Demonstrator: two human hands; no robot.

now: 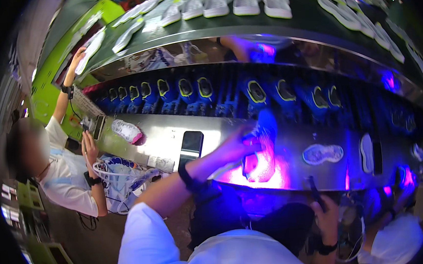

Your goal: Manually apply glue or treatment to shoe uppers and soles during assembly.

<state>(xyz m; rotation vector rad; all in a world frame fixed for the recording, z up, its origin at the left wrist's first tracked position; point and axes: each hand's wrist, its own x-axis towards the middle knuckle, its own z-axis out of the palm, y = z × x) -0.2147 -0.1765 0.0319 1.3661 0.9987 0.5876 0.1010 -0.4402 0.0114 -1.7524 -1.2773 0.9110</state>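
Under a bright pink-violet glow, a shoe stands at the near edge of the metal bench. My left hand reaches over from the left with its fingers closed round the shoe's side; glare hides part of the grip. Lower right, off the bench edge, my right hand is wrapped round a slim dark tool that points upward; its exact kind does not show. A pale shoe sole lies to the right of the shoe, and another sole lies farther right.
Behind the bench, several blue shoes hang in a row below a conveyor belt carrying white soles. A phone and a white-pink shoe lie to the left. Co-workers sit at both sides.
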